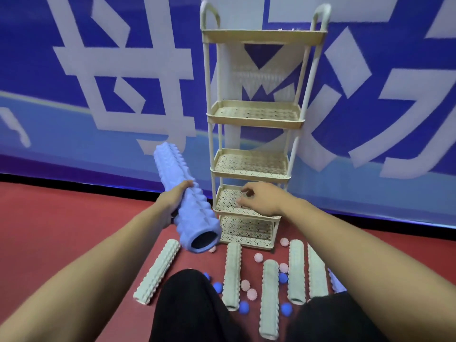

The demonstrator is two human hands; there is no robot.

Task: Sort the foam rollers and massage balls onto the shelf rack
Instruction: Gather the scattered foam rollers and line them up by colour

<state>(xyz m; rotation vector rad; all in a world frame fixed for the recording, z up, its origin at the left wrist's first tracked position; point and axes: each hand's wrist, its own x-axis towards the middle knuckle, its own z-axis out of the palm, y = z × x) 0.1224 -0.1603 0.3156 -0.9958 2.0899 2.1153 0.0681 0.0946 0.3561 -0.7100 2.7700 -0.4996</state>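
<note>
Left grip (176,196) wraps the ridged blue foam roller (186,197) mid-length, tilted, hollow end toward camera. Right grip (259,199) hovers loosely curled over the rack's (256,122) fourth tier; whether it holds anything, can't tell. Grey rollers (232,275) and spiky pink balls (258,257), blue balls (243,307) lie on the red floor (61,230) at 6 o'clock of the rack, partly hidden by dark knees (190,307).

At lower right, a blue roller (336,282) shows only its tip from behind a forearm. The right hand (260,199) over the rack (249,119) covers something pinkish; what it is cannot be told. Dark-clothed knees (195,307) hide several rollers' near ends at the bottom edge.
</note>
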